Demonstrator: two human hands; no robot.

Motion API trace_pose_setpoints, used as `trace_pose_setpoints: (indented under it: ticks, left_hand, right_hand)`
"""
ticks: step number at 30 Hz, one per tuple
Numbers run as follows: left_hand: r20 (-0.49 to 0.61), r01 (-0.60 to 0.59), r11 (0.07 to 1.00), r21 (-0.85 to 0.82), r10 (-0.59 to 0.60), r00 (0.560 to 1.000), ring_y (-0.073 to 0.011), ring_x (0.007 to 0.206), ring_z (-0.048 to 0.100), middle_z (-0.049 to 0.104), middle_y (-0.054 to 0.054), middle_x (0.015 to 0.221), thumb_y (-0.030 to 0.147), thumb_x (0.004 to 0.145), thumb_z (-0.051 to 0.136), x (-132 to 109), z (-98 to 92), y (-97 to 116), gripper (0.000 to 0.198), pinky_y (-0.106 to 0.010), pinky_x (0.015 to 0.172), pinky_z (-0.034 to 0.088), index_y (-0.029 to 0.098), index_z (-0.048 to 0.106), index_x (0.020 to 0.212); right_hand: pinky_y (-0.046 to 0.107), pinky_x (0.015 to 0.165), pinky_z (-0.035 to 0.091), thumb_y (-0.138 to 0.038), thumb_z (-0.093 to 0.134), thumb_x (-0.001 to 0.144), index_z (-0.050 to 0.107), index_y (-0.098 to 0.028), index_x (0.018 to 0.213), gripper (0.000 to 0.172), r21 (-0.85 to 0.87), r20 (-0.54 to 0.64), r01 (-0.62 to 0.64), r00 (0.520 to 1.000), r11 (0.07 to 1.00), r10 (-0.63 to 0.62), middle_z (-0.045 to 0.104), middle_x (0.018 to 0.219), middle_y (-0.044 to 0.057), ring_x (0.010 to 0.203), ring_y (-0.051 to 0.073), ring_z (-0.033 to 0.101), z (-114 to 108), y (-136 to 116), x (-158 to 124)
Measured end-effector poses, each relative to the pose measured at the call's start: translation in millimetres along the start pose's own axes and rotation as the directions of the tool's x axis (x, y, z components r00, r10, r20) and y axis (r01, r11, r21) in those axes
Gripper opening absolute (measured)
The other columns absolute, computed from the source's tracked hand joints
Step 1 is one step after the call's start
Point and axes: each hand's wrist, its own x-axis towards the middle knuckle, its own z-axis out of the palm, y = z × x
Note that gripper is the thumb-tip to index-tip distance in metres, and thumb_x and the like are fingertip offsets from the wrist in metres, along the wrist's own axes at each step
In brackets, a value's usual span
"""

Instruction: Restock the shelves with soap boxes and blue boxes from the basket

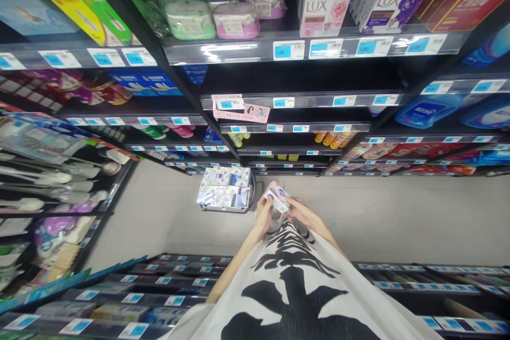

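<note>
A small pink-and-white soap box (278,196) is held tilted in front of my body, just beyond the hem of my shirt. My left hand (263,207) grips its left side, with the thumb on the near face. On the opposite side my right hand (295,208) has its fingers closed on the lower right corner. The print on the box is too small to read. Left of my hands, a cart (250,201) on the floor is loaded with several white, blue and green packs (225,186).
Ahead stands a dark shelf unit with LUX soap boxes (324,8), wrapped soap bars (190,18) and red boxes (466,2). Blue bottles (424,111) sit at right. A rack of hanging goods (51,186) borders the left. Low shelves (159,281) stand close behind me.
</note>
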Motion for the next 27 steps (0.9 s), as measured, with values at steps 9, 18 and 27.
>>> trace_pose_setpoints:
  ticks: [9,18,27]
  left_hand:
    - [0.003,0.066,0.994,-0.087,-0.066,0.998,-0.0298,0.128,0.063,0.075,-0.008,0.126,0.067,0.075,0.087,11,3.5,1,0.061,-0.037,0.105,0.049,0.026,0.077,0.119]
    - [-0.041,0.064,0.985,-0.158,-0.071,0.997,-0.0303,0.123,0.067,0.076,-0.010,0.125,0.044,0.079,0.079,19,4.8,1,0.032,-0.042,0.108,0.050,0.020,0.078,0.101]
    - [-0.050,0.062,0.987,-0.150,-0.070,0.996,-0.0292,0.117,0.070,0.078,-0.011,0.122,0.042,0.081,0.077,21,7.7,3,0.030,-0.041,0.103,0.053,0.020,0.078,0.100]
  right_hand:
    - [0.024,0.046,0.045,-0.055,0.095,0.061,0.067,-0.021,0.091,0.053,-0.169,-0.259,0.218,0.931,0.961,-0.257,0.070,0.081,0.000,0.057,0.011,0.055,-3,-5,3]
    - [0.026,0.068,0.052,-0.034,0.091,0.059,0.071,-0.022,0.091,0.039,-0.472,-0.109,0.457,0.818,0.754,-0.564,0.074,0.115,0.008,0.090,0.018,0.065,-10,-9,7]
    - [0.029,0.072,0.052,-0.030,0.089,0.059,0.072,-0.023,0.092,0.038,-0.457,-0.108,0.449,0.829,0.768,-0.549,0.075,0.116,0.008,0.089,0.019,0.067,-16,-11,16]
